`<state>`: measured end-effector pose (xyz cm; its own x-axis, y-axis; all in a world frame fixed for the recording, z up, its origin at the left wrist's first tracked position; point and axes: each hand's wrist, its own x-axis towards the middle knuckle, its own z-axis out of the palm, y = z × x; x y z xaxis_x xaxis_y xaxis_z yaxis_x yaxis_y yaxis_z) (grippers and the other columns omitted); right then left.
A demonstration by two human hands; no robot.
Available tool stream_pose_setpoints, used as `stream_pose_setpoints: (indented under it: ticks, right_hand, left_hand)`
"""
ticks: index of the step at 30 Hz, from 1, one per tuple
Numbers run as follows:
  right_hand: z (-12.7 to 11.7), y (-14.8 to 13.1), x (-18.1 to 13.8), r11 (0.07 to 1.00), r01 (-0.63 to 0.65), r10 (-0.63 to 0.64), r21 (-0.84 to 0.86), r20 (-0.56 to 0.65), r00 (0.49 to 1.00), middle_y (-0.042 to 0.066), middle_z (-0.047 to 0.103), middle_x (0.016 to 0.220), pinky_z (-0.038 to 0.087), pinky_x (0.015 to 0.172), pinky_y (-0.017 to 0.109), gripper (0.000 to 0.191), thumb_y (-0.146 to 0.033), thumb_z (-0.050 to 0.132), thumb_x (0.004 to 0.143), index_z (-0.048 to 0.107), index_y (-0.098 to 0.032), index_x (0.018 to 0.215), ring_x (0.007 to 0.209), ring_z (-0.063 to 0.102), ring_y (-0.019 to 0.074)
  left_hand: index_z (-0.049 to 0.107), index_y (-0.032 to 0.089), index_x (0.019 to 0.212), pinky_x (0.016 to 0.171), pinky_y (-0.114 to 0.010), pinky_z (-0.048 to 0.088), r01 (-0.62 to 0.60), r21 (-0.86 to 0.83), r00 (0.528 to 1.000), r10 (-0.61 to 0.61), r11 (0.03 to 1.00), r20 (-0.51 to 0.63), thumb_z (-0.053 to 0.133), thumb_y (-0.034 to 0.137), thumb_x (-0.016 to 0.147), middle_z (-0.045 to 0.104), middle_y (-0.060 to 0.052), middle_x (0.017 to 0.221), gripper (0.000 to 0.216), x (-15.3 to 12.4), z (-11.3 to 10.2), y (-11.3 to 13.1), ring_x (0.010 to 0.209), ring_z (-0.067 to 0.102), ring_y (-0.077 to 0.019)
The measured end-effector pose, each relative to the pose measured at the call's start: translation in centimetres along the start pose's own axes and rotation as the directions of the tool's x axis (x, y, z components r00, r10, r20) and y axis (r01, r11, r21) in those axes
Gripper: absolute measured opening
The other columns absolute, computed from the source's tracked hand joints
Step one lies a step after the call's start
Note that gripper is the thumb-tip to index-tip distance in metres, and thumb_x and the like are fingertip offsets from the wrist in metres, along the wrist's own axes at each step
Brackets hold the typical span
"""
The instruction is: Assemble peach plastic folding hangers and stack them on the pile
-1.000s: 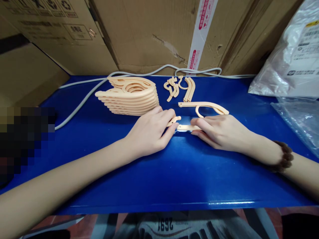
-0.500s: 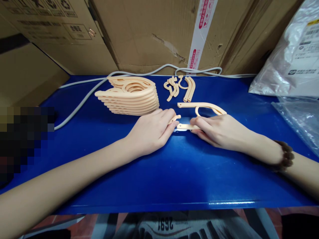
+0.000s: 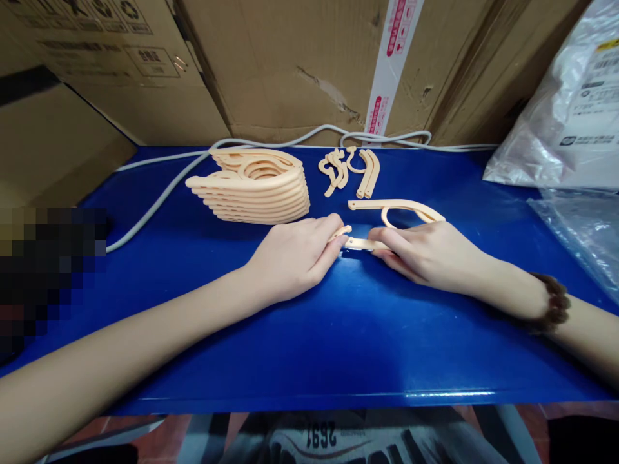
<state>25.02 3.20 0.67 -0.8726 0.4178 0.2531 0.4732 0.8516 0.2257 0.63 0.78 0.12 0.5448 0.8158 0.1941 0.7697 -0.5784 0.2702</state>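
Note:
My left hand (image 3: 297, 259) is closed around a small cream plastic piece (image 3: 344, 231), its tip poking out past the fingers; the rest is hidden. Close by on the right, my right hand (image 3: 418, 256) pinches a cream folding-hanger arm (image 3: 358, 243), whose holed end reaches to the left fingertips. Whether the two pieces touch is hard to make out. Just beyond the right hand, another curved hanger arm (image 3: 396, 204) with a loop extends leftward; its right end meets the hand, and I cannot tell whether it joins the held arm.
A stack of folded cream hangers (image 3: 256, 201) stands left of centre on the blue table (image 3: 309, 348). Loose hook pieces (image 3: 333, 171) and curved arms (image 3: 369, 174) lie farther back. A white cable (image 3: 159, 216), cardboard boxes (image 3: 290, 58) and a plastic bag (image 3: 546, 122) border the table.
The held hanger arm and the looped arm have shifted slightly right, and the held arm's end sits a little higher. Both hands keep their grips.

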Motion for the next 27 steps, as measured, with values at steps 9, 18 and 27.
stream_pose_setpoints:
  ticks: [9, 18, 27]
  right_hand:
    - [-0.39, -0.21, 0.06, 0.999, -0.025, 0.025, -0.030, -0.023, 0.999, 0.002, 0.073, 0.078, 0.031, 0.049, 0.027, 0.025, -0.029, 0.035, 0.104, 0.057, -0.017, 0.107, 0.060, 0.065, 0.0136]
    - [-0.48, -0.53, 0.05, 0.996, 0.011, -0.020, -0.086, -0.097, 0.995, 0.001, 0.075, 0.087, 0.038, 0.056, 0.028, 0.021, -0.026, 0.039, 0.103, 0.057, -0.017, 0.108, 0.061, 0.065, 0.0137]
    - [-0.45, -0.55, -0.05, 0.998, 0.025, -0.030, -0.053, -0.104, 0.994, 0.002, 0.074, 0.083, 0.040, 0.058, 0.027, 0.024, -0.028, 0.044, 0.103, 0.062, -0.015, 0.110, 0.063, 0.065, 0.0140]
  left_hand:
    - [0.055, 0.018, 0.098, 0.058, -0.027, 0.037, -0.033, 0.069, 0.999, 0.032, 0.997, 0.008, 0.029, 0.032, 0.104, 0.069, -0.003, 0.088, 0.030, 0.02, -0.10, -0.09, 0.080, 0.066, -0.0188]
    - [0.052, 0.018, 0.096, 0.053, -0.028, 0.032, -0.065, 0.094, 0.993, 0.056, 0.993, 0.100, 0.042, 0.045, 0.101, 0.068, -0.002, 0.078, 0.029, 0.11, -0.66, -0.05, 0.066, 0.066, -0.0214]
    - [0.051, 0.017, 0.096, 0.047, -0.028, 0.027, -0.142, 0.331, 0.984, 0.097, 0.933, 0.149, 0.037, 0.044, 0.105, 0.070, -0.004, 0.076, 0.032, 0.06, -0.18, 0.18, 0.063, 0.069, -0.0225]
